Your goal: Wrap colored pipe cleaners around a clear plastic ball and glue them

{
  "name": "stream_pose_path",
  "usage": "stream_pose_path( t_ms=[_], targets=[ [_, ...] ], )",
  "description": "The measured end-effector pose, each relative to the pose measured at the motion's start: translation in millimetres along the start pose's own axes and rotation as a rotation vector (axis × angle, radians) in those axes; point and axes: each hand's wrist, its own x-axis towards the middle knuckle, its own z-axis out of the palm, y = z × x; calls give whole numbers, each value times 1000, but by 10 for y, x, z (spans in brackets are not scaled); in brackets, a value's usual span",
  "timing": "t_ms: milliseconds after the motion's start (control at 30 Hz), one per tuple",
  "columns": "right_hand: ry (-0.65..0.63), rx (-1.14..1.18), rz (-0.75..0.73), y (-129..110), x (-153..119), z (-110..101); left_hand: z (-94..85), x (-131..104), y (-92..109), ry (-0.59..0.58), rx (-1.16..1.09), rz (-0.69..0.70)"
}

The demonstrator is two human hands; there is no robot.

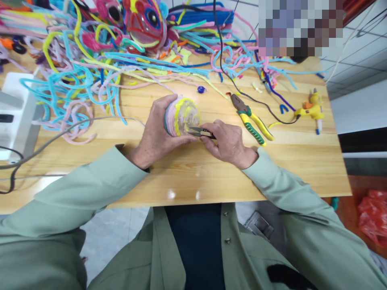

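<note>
My left hand is wrapped round a rounded clear object banded with pink, lilac and yellow pipe cleaners. Its bare, see-through end faces to the right, with a few yellow bits on it. In my right hand is a small pair of thread snips with dark handles. The two pointed blades lie against or just over the yellow-ringed end; I cannot tell whether they touch it. A pair of pliers with yellow and green handles lies on the table to the right of my right hand.
Tangled pipe cleaners cover the table's far side, around a colourful decorated mask-like piece. A yellow glue gun with a black cord rests at the right. A white device and grey cables are at the left.
</note>
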Motion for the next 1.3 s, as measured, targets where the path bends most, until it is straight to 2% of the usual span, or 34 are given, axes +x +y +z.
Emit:
stream_pose_path(
  t_ms=[167,400,567,733,1067,1200,1300],
  targets=[
    [-35,39,50,-7,-14,34,-18,45,48,4,38,23],
    [22,31,-1,-16,7,33,6,60,15,42,8,73],
    [-54,69,59,-4,-16,53,4,48,35,17,-26,27],
    [-58,88,81,-11,-27,67,8,39,72,22,-23,26],
    [6,133,81,-45,-42,86,77,14,38,99,-17,81],
    [66,122,54,-79,-19,85,64,3,72,73,-16,53],
    [42,110,81,-104,-16,79,58,-8,70,48,-21,26]
  ],
)
